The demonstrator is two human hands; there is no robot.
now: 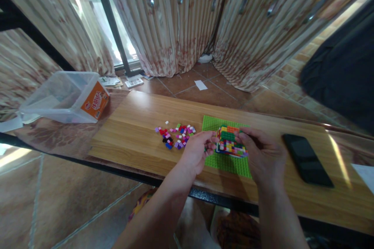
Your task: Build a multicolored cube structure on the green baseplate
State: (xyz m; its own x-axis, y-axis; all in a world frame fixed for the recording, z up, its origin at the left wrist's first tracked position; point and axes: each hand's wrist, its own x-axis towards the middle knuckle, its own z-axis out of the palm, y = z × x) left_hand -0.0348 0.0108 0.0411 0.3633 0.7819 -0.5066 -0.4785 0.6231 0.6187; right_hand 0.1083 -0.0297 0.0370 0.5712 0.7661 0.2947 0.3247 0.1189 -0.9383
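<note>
A colourful toy-brick building [232,148] stands on a green studded baseplate [229,166], with a dark green section on its upper part. My left hand [198,148] is at the building's left side, its fingers curled and thumb and forefinger close together by the wall. A bit of green shows among its lower fingers, too small to make out clearly. From the right, my right hand [264,151] reaches over the building, thumb and fingers pinched at the right end of the green section. A small green brick seems to be in that pinch, mostly hidden by the fingertips.
Loose small bricks [181,144] in many colours lie left of the baseplate on the wooden board [131,124]. A clear plastic bin [61,103] with an orange label stands at the far left. To the right lies a black phone [306,160]; white paper [364,174] is beyond it.
</note>
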